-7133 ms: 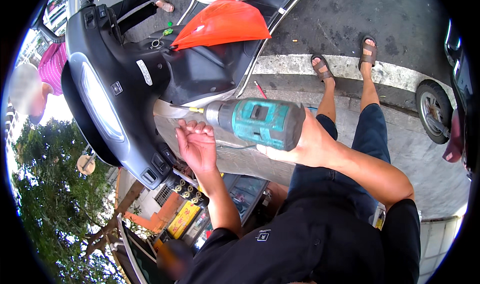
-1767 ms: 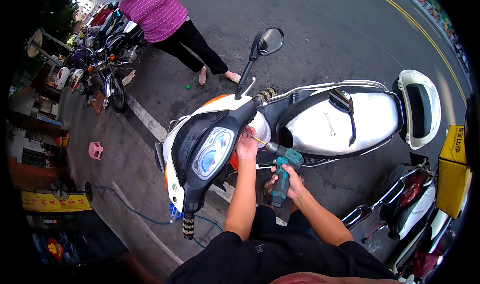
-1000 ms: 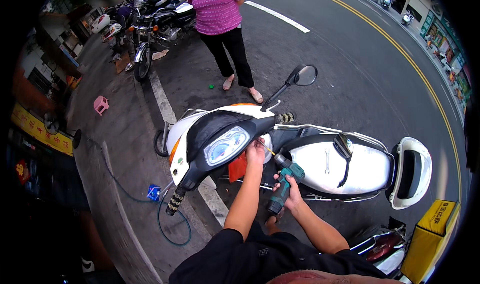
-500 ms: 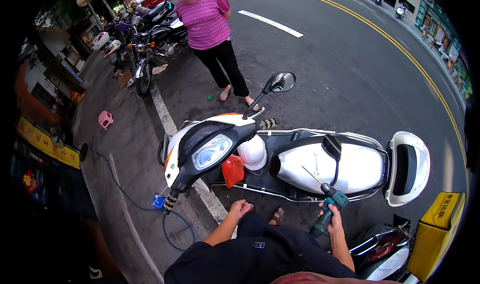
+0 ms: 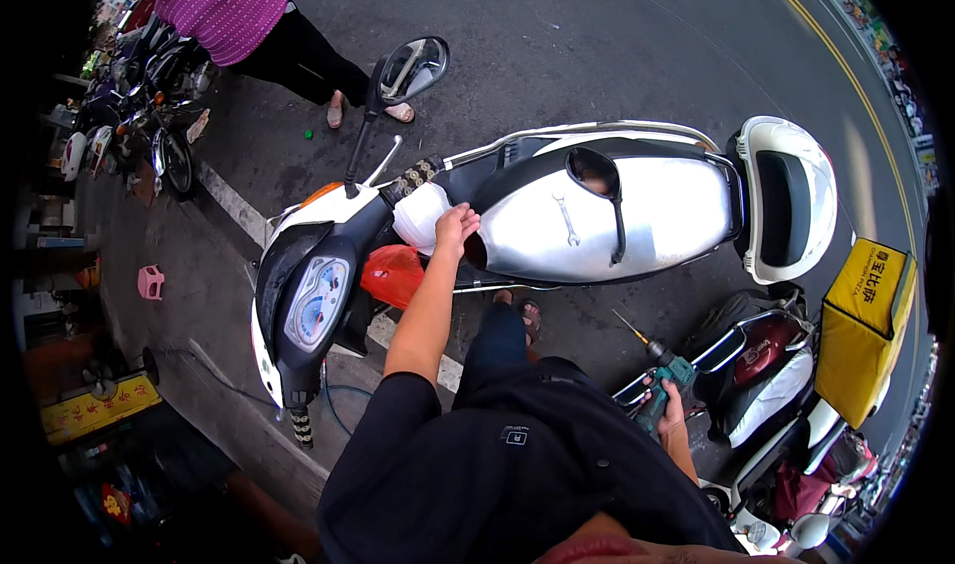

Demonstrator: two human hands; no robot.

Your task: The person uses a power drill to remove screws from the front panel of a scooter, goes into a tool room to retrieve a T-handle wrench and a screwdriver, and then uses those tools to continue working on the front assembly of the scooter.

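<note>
Grey asphalt (image 5: pixel 557 57) is marked toward the left by a white painted strip (image 5: pixel 231 203), and parked two-wheelers are set about on it. At the lower right, a green and black cordless drill (image 5: pixel 679 370) is gripped by its handle in the right hand (image 5: pixel 672 412), with the long bit (image 5: pixel 633 328) pointed up and to the left. A dark red scooter (image 5: pixel 764 350) is seen close beside the drill; whether its chrome rail is touched cannot be told.

The left hand (image 5: pixel 457 229) is stretched out over a white scooter (image 5: pixel 343 204), fingers bent, just in front of the seat (image 5: pixel 662 206) and beside a white helmet (image 5: pixel 420 214). Whether anything small is held between its fingertips, or whether the helmet is touched, cannot be told. Below the helmet, a red plastic bag (image 5: pixel 393 276) is placed near the instrument panel (image 5: pixel 318 303). On the silvery seat, a wrench (image 5: pixel 567 221) is laid flat, with a loose mirror (image 5: pixel 594 171) beside it; another mirror (image 5: pixel 413 72) is carried on a stalk at the handlebar.

Farther out, a yellow delivery box (image 5: pixel 867 325) is seen at the right. At the upper left, a person in a magenta top (image 5: pixel 224 12) is shown standing near motorcycles (image 5: pixel 149 131), and a pink stool (image 5: pixel 150 282) is set on the pavement.
</note>
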